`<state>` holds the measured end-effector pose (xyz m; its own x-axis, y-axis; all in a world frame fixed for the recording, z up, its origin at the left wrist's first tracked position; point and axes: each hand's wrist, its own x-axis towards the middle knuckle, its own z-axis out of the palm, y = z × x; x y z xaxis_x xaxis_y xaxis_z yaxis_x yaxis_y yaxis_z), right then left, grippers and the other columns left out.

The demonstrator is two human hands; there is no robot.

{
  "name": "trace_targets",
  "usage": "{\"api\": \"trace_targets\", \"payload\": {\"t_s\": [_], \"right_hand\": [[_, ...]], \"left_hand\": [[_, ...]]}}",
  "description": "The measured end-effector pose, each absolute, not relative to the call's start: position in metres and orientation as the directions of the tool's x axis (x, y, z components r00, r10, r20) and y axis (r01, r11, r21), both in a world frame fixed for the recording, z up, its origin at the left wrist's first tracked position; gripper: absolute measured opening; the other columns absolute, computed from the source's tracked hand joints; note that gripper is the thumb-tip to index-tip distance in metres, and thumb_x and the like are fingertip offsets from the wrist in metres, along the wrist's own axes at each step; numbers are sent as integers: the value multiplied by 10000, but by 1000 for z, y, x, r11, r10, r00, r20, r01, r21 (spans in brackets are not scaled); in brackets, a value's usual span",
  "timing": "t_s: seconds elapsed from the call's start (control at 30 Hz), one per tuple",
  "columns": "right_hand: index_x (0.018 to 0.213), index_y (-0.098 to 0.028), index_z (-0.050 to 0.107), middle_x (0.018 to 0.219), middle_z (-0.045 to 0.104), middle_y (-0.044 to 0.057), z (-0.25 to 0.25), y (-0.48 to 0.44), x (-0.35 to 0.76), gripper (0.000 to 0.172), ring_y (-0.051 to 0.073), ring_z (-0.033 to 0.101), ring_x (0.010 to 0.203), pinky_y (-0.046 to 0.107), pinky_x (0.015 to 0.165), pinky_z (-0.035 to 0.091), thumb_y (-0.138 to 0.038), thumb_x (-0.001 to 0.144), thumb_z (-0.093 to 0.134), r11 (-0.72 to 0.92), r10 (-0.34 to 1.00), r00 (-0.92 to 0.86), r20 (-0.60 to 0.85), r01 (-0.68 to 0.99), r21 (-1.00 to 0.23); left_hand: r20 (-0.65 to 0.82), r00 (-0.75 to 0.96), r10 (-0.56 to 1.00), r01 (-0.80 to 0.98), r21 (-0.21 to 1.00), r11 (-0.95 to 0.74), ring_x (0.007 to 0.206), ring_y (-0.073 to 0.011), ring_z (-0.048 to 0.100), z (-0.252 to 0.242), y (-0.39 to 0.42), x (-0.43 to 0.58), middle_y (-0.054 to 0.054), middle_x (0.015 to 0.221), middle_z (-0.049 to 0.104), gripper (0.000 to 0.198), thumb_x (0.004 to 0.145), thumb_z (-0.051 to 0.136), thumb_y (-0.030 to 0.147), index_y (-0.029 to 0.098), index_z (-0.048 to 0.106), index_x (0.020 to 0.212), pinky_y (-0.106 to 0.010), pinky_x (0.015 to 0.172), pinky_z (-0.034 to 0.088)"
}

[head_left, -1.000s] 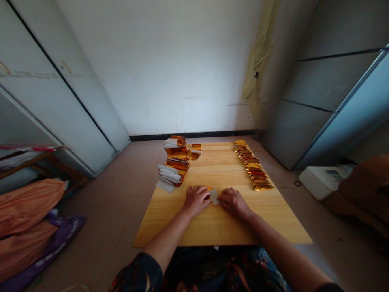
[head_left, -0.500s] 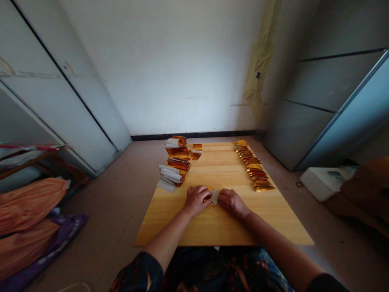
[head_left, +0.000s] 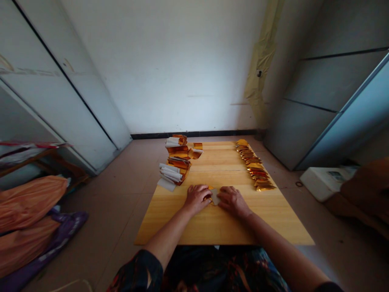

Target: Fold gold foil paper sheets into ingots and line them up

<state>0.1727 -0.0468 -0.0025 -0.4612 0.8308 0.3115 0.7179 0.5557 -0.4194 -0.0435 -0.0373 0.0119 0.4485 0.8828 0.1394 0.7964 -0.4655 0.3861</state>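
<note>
Head view shows both bare hands close together near the middle of a pine board table (head_left: 223,227). Between them lies a small folded piece of gold foil paper (head_left: 215,196), with a pale grey side showing. Its long axis seems to go away from the person with a little tilt, but the fingers hide part of it, so I cannot be sure. The left hand (head_left: 197,199) lies low and covers the gold corner, and the right hand (head_left: 233,201) comes from the other side and touches the pale edge. Both hands are mostly closed and flat, but I cannot tell if they really pinch the piece. Farther on the left stand two stacks of rolled gold-and-white paper (head_left: 174,172), and on the right goes a long row of gold foil packets (head_left: 257,174). Nothing stands between the hands and the piece.
</note>
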Motion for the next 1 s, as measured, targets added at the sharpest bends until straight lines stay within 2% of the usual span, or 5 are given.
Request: {"api": "trace_targets", "payload": {"t_s": [0.27,0.57,0.7,0.87,1.0], "right_hand": [[830,-232,710,983,615,53,-3,-40,168,90,182,535,921,314,795,401,-261,815,626,642,767,-543,342,660,-390],[770,-184,638,875,596,49,6,-42,156,180,131,579,794,238,725,462,-193,878,495,658,739,-568,363,491,-571],[769,-192,628,910,627,45,4,-40,154,83,151,595,860,273,773,476,-187,813,558,532,830,-441,342,441,-723],[866,-193,658,896,649,21,3,-40,153,126,147,612,789,257,707,489,-220,757,601,317,902,-409,137,414,-853],[909,-200,665,963,645,40,3,-38,159,241,161,604,903,289,818,483,-90,723,559,520,794,-556,247,409,-750]], "left_hand": [[102,531,841,758,386,-525,1184,-222,464,9,-25,-52,17,1273,569,239,794,618,348,341,646,1032,-439,995,274],[100,543,834,747,395,-534,1205,-228,446,8,-24,-54,7,1310,550,255,797,613,372,340,647,1048,-437,992,270],[105,543,833,739,412,-533,1211,-225,446,8,-24,-55,11,1311,548,263,798,613,364,346,644,1058,-433,1000,265],[95,535,840,745,415,-522,1213,-231,444,7,-23,-54,8,1313,548,264,794,619,379,345,650,1054,-439,1006,267],[93,536,839,745,415,-522,1207,-233,452,9,-22,-53,10,1310,550,264,786,627,392,345,656,1045,-438,1001,282]]}}
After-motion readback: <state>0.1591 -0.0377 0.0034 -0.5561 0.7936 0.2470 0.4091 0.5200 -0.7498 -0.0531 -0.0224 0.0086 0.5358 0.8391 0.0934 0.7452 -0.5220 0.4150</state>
